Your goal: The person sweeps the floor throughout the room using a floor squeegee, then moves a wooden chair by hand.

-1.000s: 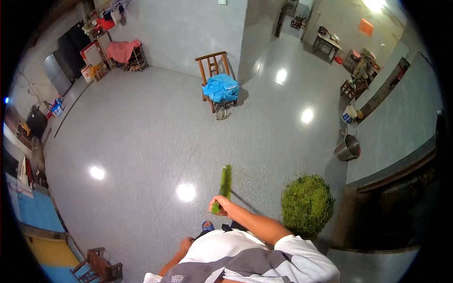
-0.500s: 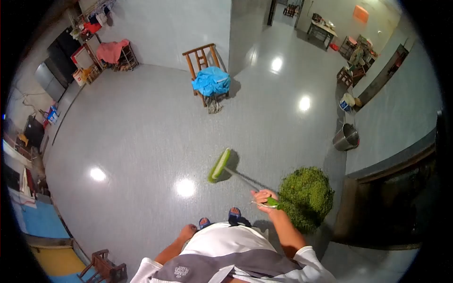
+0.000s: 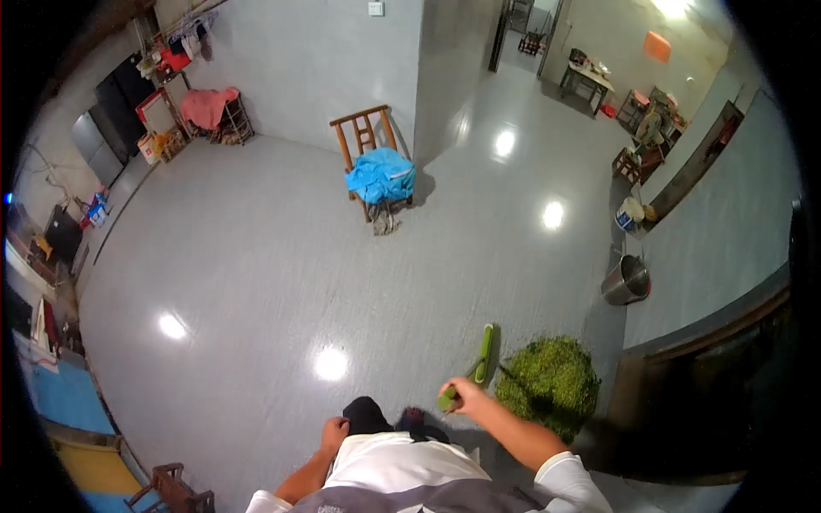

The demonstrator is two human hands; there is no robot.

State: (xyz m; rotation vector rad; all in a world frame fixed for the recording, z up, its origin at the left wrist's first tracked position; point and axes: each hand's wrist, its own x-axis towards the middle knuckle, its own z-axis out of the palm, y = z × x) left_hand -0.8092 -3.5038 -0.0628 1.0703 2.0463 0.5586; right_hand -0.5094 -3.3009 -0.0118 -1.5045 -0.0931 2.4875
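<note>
My right hand (image 3: 467, 396) is closed round the green grip end of a push broom (image 3: 485, 355). The broom's long green head rests on the floor just ahead of that hand, beside the left edge of a heap of small green, peppercorn-like bits (image 3: 554, 380). Most of the handle is foreshortened or hidden behind my hand. At my left thigh, my left hand (image 3: 334, 433) hangs with curled fingers, holding nothing that shows, close to the dark cloth over my raised knee.
Ahead stands a wooden chair (image 3: 363, 132) with a blue plastic sheet (image 3: 382, 175) on its seat. A metal bucket (image 3: 627, 280) sits by the right wall, near a dark doorway (image 3: 693, 402). A small wooden stool (image 3: 175, 489) is at lower left. The grey floor (image 3: 256, 256) looks shiny.
The broom head has swung right and nearer me, up to the heap. My right hand has come lower and left. My left knee has lifted forward.
</note>
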